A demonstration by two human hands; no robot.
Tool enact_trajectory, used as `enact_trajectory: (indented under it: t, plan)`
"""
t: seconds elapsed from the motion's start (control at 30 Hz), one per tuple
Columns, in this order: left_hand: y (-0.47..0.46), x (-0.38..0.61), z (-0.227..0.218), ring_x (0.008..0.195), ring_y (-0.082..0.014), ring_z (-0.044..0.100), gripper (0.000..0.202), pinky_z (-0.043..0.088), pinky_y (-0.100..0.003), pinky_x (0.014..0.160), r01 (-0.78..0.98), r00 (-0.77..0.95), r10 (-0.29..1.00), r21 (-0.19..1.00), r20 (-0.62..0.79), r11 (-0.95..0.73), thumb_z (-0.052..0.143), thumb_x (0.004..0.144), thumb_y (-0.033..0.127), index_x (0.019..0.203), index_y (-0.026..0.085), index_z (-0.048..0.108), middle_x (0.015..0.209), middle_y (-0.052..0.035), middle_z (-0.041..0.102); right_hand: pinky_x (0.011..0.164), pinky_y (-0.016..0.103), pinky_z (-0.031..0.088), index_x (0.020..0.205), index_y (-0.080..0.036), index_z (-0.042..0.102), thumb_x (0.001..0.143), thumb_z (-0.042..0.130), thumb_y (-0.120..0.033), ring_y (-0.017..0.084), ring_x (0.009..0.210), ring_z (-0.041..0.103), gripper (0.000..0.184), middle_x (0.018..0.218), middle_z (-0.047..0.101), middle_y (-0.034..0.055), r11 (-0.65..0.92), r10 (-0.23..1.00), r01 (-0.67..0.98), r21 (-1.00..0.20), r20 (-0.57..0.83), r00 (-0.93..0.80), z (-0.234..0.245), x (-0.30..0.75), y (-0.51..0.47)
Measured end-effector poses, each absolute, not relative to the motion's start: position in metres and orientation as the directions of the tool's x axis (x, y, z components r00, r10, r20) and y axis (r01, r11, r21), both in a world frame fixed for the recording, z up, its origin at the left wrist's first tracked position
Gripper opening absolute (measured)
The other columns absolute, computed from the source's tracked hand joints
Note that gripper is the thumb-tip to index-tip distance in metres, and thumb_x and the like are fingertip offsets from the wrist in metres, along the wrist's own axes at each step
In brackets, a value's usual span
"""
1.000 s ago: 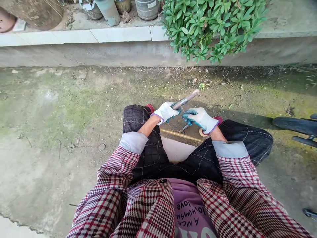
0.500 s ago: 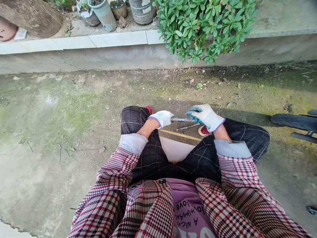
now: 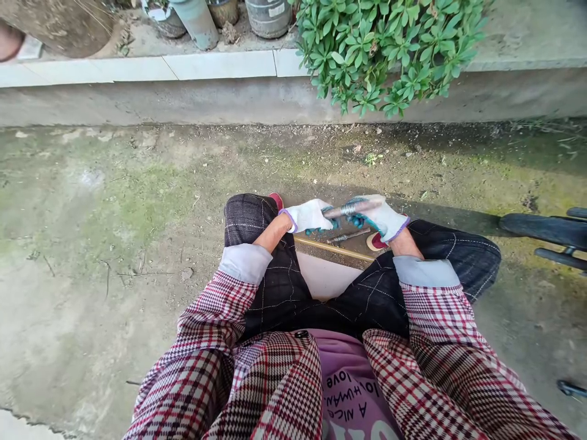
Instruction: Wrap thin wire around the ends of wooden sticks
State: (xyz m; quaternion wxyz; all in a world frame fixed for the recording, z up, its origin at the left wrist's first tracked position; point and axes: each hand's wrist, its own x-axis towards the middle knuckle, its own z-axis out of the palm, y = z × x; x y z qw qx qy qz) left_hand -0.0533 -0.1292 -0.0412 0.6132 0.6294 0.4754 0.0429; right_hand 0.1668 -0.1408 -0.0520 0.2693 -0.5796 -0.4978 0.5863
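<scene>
My left hand (image 3: 314, 216), in a white glove with a teal-coated palm, is closed round one end of a greyish rod (image 3: 335, 212) that tilts up to the right. Silvery wire (image 3: 349, 209) is coiled round the rod's middle. My right hand (image 3: 386, 219), gloved the same way, has its fingers curled at the coil, and the rod's far end passes in front of it. This hand is slightly blurred. Below the hands, a second rod with wire round it (image 3: 347, 236) lies between my feet.
A thin yellowish bar (image 3: 334, 249) and a pale flat surface (image 3: 323, 276) show between my knees. Ahead runs a low concrete ledge (image 3: 220, 66) with pots (image 3: 269, 18) and a leafy bush (image 3: 389, 49). A black wheel (image 3: 545, 226) stands at the right.
The rod has tilted, its right end rising and now showing across my right hand. My left hand has turned, so its teal fingers show. The right hand has moved slightly left.
</scene>
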Motion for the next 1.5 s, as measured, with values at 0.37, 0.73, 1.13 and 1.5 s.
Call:
enact_trajectory:
  t: [0.37, 0.73, 1.13, 1.5]
  plan:
    - [-0.109, -0.057, -0.068, 0.097, -0.0226, 0.071, 0.030, 0.052, -0.029, 0.089, 0.933, 0.337, 0.832, 0.273, -0.441, -0.233, 0.056, 0.090, 0.020, 0.113, 0.017, 0.074, 0.106, -0.0115, 0.076, 0.045, 0.022, 0.049, 0.075, -0.019, 0.076, 0.072, 0.080, -0.026, 0.012, 0.049, 0.058, 0.008, 0.063, 0.071, 0.0034, -0.398, 0.806, 0.323, -0.859, -0.495, -0.325, -0.042, 0.157, -0.157]
    - [-0.129, -0.050, -0.055, 0.065, -0.0142, 0.059, 0.014, 0.041, -0.024, 0.060, 0.732, 0.668, 0.553, 0.572, -0.498, -0.370, 0.066, 0.078, 0.025, 0.086, 0.019, 0.075, 0.072, -0.0004, 0.068, 0.048, 0.028, 0.050, 0.072, -0.024, 0.073, 0.067, 0.081, -0.042, 0.018, 0.058, 0.061, 0.021, 0.067, 0.072, 0.0029, -0.315, 0.924, 0.314, -0.896, -0.365, -0.114, -0.057, 0.189, -0.141]
    - [-0.121, -0.051, -0.049, 0.048, -0.0082, 0.046, 0.024, 0.040, -0.020, 0.047, 0.595, 0.385, 0.804, 0.788, -0.453, 0.159, 0.060, 0.085, 0.024, 0.103, 0.014, 0.071, 0.066, 0.0027, 0.057, 0.047, 0.024, 0.049, 0.074, -0.018, 0.072, 0.066, 0.085, -0.044, 0.012, 0.050, 0.057, 0.030, 0.063, 0.070, 0.0029, -0.369, 0.872, 0.246, -0.896, -0.426, -0.242, -0.054, 0.157, -0.146]
    - [-0.115, -0.055, -0.070, 0.103, -0.0262, 0.072, 0.035, 0.053, -0.032, 0.090, 0.916, 0.399, 0.760, 0.193, -0.513, -0.352, 0.054, 0.091, 0.020, 0.119, 0.018, 0.074, 0.110, -0.0133, 0.076, 0.044, 0.022, 0.043, 0.073, -0.019, 0.074, 0.074, 0.074, -0.039, 0.011, 0.048, 0.054, 0.020, 0.060, 0.066, 0.0003, -0.241, 0.889, 0.427, -0.871, -0.375, -0.262, -0.050, 0.168, -0.152]
